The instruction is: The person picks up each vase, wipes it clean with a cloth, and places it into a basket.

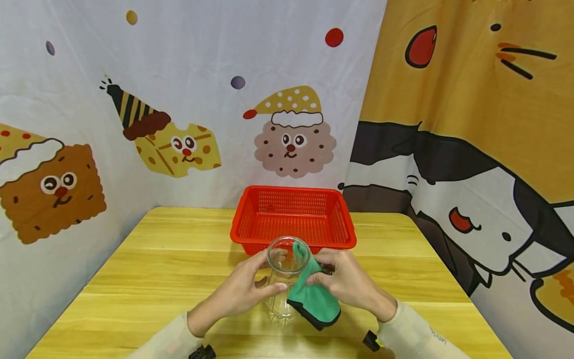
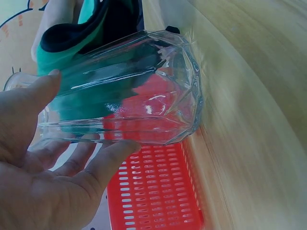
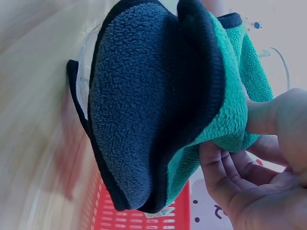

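My left hand (image 1: 239, 294) grips the glass (image 1: 285, 276), upright on the desk (image 1: 148, 269) just before the red basket (image 1: 293, 215), while my right hand (image 1: 347, 281), beside it, pinches the green cloth (image 1: 311, 294) tucked into its mouth.

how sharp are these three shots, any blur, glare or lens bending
Head view: evenly lit and sharp, wide-lens bending at the edges. Left wrist view: glass sharp with small glare spots, table smeared. Right wrist view: cloth crisp, tabletop streaked, background washed out.
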